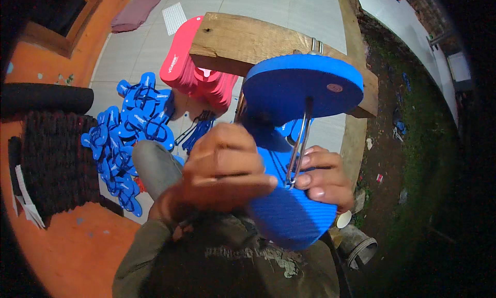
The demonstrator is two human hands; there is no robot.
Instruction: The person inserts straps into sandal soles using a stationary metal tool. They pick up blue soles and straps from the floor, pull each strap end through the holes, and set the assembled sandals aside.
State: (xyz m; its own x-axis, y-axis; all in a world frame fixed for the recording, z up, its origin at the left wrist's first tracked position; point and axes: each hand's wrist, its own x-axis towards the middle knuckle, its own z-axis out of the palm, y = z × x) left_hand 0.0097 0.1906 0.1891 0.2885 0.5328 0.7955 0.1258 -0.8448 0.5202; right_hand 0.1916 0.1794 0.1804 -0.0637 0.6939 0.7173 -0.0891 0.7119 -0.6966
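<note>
Dim, flat light; dark, fisheye-bent edges; mild blur.

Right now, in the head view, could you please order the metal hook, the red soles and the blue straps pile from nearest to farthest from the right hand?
1. Metal hook: touching the right hand fingertips.
2. Red soles: stacked up-left, under the wooden beam.
3. Blue straps pile: far left on the floor.

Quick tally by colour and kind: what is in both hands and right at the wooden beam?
Blue foam sandal soles: 2 (second at)
Metal wire tool: 1
Wooden beam: 1
Red sole stack: 1
Blue strap pile: 1
Total: 6
</note>
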